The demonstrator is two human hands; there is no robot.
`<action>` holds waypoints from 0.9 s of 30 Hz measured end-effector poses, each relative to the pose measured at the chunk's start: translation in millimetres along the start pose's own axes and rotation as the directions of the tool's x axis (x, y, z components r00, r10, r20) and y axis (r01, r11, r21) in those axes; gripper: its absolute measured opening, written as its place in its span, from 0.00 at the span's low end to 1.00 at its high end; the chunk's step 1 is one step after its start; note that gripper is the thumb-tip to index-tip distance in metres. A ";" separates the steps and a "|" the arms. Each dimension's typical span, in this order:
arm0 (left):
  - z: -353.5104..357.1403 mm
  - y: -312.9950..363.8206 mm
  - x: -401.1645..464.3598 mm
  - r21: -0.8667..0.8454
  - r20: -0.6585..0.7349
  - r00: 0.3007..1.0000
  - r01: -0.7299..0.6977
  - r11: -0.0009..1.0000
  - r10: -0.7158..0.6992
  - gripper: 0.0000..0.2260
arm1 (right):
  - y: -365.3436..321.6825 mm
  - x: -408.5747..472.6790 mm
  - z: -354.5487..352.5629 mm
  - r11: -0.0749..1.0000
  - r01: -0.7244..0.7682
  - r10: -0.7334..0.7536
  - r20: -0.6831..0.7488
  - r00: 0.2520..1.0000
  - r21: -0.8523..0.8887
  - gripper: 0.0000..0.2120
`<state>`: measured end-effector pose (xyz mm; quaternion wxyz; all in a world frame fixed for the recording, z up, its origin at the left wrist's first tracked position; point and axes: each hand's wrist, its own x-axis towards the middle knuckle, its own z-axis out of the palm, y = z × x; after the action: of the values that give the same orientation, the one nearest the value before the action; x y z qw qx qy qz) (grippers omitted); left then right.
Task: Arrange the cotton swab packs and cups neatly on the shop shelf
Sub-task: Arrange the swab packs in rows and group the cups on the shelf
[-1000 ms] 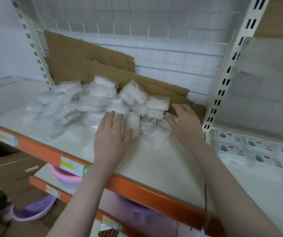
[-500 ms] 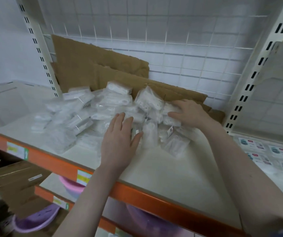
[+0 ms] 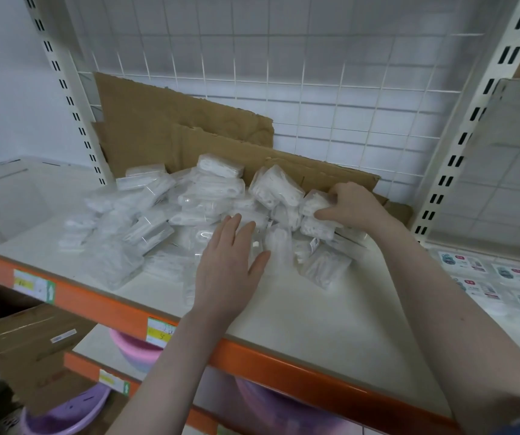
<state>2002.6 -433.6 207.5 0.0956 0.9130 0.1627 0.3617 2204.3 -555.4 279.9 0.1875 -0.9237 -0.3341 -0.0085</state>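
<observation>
My right grip (image 3: 345, 207) pinches a clear cotton-swab pack (image 3: 315, 202); left grip (image 3: 230, 262), flat and wide, should steady the heap beside it.

No legible text on shelf labels (image 3: 34, 285)

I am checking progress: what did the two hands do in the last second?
The right hand moved back into the heap of clear plastic cotton swab packs and now grips a pack at its right end. The left hand stayed flat on the front packs.
</observation>
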 end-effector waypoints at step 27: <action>44.6 41.5 9.7 0.225 0.171 0.985 -0.042 0.973 0.003 0.24 | 67.5 -121.9 22.3 0.957 -0.133 0.220 -0.345 0.913 0.257 0.26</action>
<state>2049.6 -471.1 193.7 -0.0004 0.9472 0.1839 0.2625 2149.0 -670.1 219.0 0.3516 -0.9043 -0.2062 -0.1268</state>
